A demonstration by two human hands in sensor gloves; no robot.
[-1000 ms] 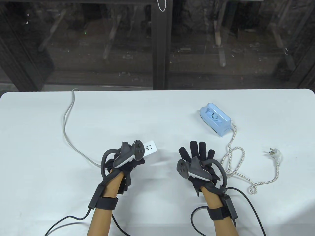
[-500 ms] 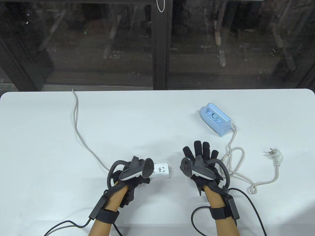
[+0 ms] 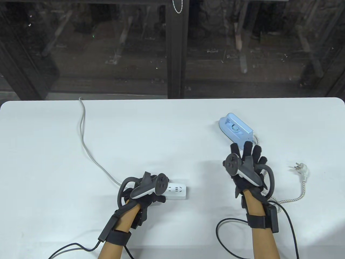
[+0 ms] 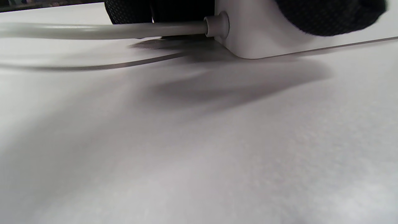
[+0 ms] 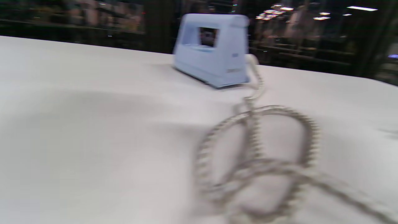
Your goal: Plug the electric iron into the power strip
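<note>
My left hand (image 3: 151, 197) grips the left end of the white power strip (image 3: 178, 190), which lies low on the white table (image 3: 161, 129) with its sockets facing up. The left wrist view shows the strip's end (image 4: 258, 34), its grey cable (image 4: 108, 30) and a gloved finger (image 4: 326, 15) on top. The light blue iron (image 3: 236, 130) stands at the right rear; it also shows in the right wrist view (image 5: 214, 49). My right hand (image 3: 246, 155) is open and empty, fingers spread, over the iron's braided cord (image 5: 258, 149). The white plug (image 3: 301, 167) lies free to its right.
The strip's grey cable (image 3: 85, 145) runs from the strip to the table's far left edge. The braided cord (image 3: 295, 198) trails right of my right wrist to the plug. Black glove cables (image 3: 229, 224) lie near the front edge. A dark glass wall stands behind the table.
My left hand drew the power strip nearer and to the right and set it low. My right hand moved right and away, over the cord loop, close behind the iron.
</note>
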